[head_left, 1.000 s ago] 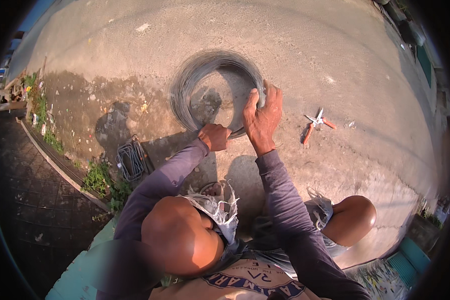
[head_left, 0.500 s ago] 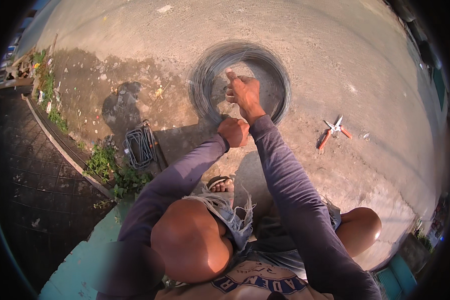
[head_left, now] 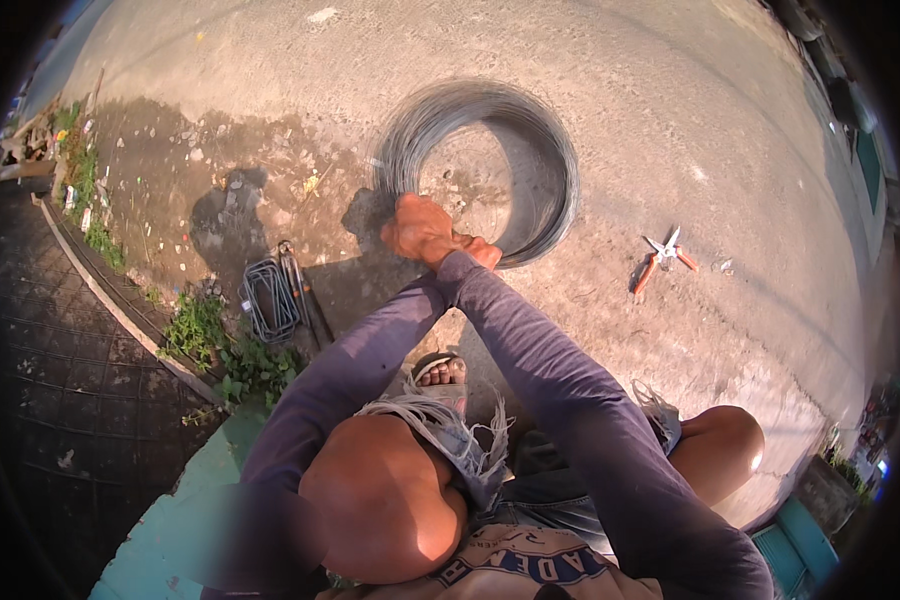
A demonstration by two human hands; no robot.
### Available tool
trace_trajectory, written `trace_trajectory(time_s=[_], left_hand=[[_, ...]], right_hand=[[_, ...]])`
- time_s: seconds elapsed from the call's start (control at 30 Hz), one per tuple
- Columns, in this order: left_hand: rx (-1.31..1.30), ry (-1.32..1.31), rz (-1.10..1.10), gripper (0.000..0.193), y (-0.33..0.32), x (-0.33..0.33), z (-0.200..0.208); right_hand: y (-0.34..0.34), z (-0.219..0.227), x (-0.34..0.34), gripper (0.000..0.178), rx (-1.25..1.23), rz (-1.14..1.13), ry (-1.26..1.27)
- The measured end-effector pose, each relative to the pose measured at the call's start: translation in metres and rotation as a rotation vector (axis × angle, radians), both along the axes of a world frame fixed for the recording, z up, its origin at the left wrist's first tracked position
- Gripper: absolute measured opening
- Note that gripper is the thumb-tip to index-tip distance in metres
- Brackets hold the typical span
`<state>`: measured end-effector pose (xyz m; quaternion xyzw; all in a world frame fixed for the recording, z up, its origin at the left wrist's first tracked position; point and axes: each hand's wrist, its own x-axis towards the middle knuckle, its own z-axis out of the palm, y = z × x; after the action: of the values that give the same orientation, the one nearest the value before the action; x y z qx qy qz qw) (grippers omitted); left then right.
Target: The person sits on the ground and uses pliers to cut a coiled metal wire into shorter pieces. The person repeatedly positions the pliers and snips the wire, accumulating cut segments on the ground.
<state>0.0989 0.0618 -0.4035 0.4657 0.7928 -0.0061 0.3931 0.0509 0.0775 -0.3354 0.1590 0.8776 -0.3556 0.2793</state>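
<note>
A large coil of thin grey wire (head_left: 560, 150) lies on the concrete before me. Both my hands are at its near-left edge, with my forearms crossed at the wrists. My right hand (head_left: 416, 230) is closed in a fist over the coil's near-left side; whatever its fingers hold is hidden. Partly covered by the right wrist, my left hand (head_left: 482, 251) is closed on the near edge of the coil. Off to the right, red-handled snips (head_left: 667, 259) rest on the ground with their blades spread.
Bent metal rod rings (head_left: 268, 300) lie to the left, beside a long-handled cutter (head_left: 298, 290). Green weeds (head_left: 198, 328) grow along a raised edge next to a dark gridded surface (head_left: 80, 370). My sandalled foot (head_left: 440, 373) stands just short of the coil.
My right hand has swung from above the coil's middle down and left to its near-left edge, crossing over the left wrist. The left hand has stayed at the near edge.
</note>
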Motion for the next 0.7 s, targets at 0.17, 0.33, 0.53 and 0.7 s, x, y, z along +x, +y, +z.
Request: trace_trajectory(time_s=[0.17, 0.33, 0.53, 0.7], left_hand=[[0.159, -0.030, 0.062, 0.038, -0.002, 0.002, -0.029], [0.759, 0.213, 0.370, 0.041, -0.045, 0.030, -0.078], [0.178, 0.093, -0.035, 0.035, 0.002, 0.009, -0.012], [0.198, 0.057, 0.054, 0.038, -0.016, -0.003, 0.010]], right_hand=[[0.011, -0.003, -0.007, 0.051, 0.038, -0.066, 0.024], [0.033, 0.049, 0.029, 0.053, 0.034, -0.170, 0.036], [0.126, -0.041, 0.135, 0.070, -0.390, -0.716, 0.313], [0.179, 0.048, 0.111, 0.078, -0.405, -0.458, 0.356]])
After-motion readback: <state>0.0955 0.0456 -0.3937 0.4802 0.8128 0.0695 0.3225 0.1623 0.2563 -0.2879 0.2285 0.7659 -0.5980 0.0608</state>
